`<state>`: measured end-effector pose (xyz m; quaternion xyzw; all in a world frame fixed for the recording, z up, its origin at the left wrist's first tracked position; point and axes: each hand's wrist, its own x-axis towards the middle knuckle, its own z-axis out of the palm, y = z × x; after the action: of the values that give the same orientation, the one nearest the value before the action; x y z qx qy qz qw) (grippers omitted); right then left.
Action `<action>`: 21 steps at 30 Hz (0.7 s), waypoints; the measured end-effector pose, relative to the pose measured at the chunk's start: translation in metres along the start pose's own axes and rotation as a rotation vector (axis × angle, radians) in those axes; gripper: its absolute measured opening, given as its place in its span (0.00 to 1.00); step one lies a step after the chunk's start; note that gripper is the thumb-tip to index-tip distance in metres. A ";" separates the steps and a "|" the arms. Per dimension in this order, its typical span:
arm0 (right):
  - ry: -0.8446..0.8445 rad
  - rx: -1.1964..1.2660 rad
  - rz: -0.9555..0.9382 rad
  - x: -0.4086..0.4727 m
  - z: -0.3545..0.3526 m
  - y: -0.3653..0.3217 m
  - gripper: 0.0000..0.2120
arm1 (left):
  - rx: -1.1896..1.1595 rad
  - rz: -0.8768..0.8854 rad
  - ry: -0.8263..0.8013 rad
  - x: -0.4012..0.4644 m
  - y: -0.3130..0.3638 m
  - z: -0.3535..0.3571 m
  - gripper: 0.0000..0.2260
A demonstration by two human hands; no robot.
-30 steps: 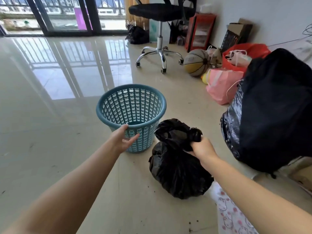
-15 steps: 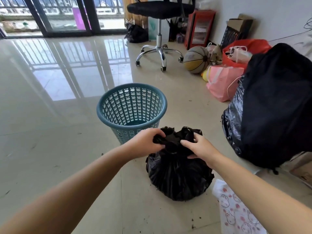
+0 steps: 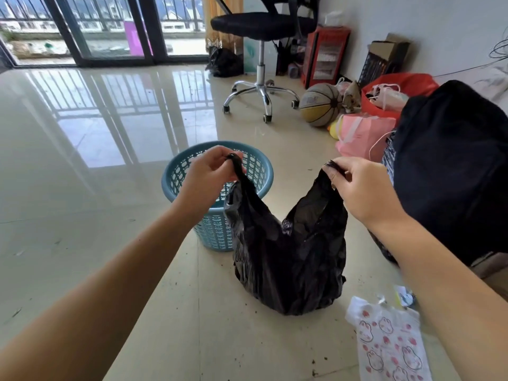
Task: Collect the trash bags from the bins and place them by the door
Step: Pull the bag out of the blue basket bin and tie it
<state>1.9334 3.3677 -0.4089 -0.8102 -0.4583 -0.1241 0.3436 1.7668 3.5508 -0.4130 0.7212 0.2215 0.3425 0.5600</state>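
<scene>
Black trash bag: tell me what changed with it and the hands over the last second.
The left hand left the blue basket and took hold of the black trash bag. Both hands then drew its two top ends up and apart, the right hand regripping one end. The bag's bottom stays on the floor; the basket and office chair have not moved.

A single head-worn wide-angle view looks forward and down across the glossy beige tiled floor (image 3: 82, 215). Both forearms reach in from the near edge, close to the lens; dark-framed glass balcony doors (image 3: 110, 31) stand far left.
</scene>
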 end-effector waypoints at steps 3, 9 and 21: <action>0.064 0.069 0.013 0.001 -0.001 -0.014 0.15 | 0.226 0.071 -0.086 -0.003 0.008 0.007 0.07; -0.231 1.232 0.417 0.002 -0.010 -0.023 0.06 | 0.013 -0.165 -0.363 -0.006 0.033 0.015 0.09; -0.726 0.737 0.418 -0.025 0.028 -0.054 0.20 | 0.310 0.044 -0.617 -0.015 0.031 0.020 0.22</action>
<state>1.8715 3.3888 -0.4181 -0.7008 -0.3899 0.4022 0.4418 1.7700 3.5184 -0.3897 0.8719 0.0756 0.0827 0.4766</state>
